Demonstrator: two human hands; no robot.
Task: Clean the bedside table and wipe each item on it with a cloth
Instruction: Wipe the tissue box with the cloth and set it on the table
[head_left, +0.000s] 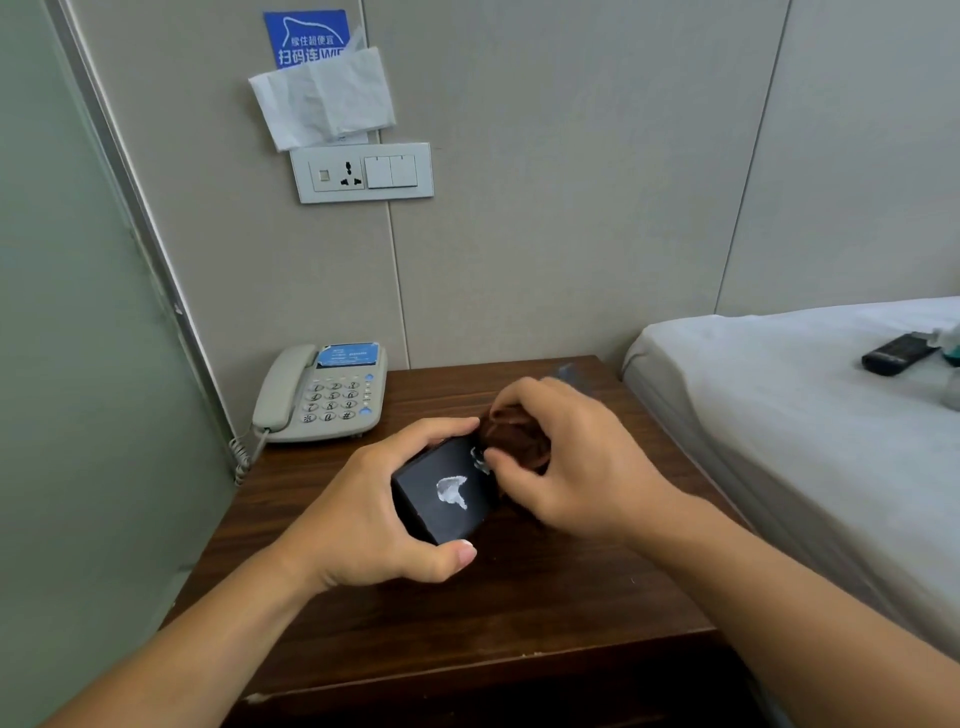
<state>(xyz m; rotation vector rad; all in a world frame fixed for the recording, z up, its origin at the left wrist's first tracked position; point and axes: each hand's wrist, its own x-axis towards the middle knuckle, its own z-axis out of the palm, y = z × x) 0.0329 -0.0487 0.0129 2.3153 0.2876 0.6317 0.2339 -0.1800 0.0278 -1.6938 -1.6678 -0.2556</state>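
A: Now, where are we?
B: Mid-wipe: our left hand (363, 519) clamps the black box (447, 493) above the tabletop (519, 613); our right hand (561, 462) pinches the brown cloth (514, 431) against its far edge.
A: Next?
B: Probably rub off the white smudge, then the phone (327, 395).

A blue sign (306, 37) on the wall above the socket panel carries white Chinese characters; its lower line reads "扫码连WiF", the end hidden behind crumpled white paper (324, 98). The smaller line above it is too blurred to read surely. The telephone (324, 395) at the tabletop's rear left corner shows keypad digits 1 to 9, with *, 0 and # in the bottom row. Its blue label (347, 355) bears print too small to read.
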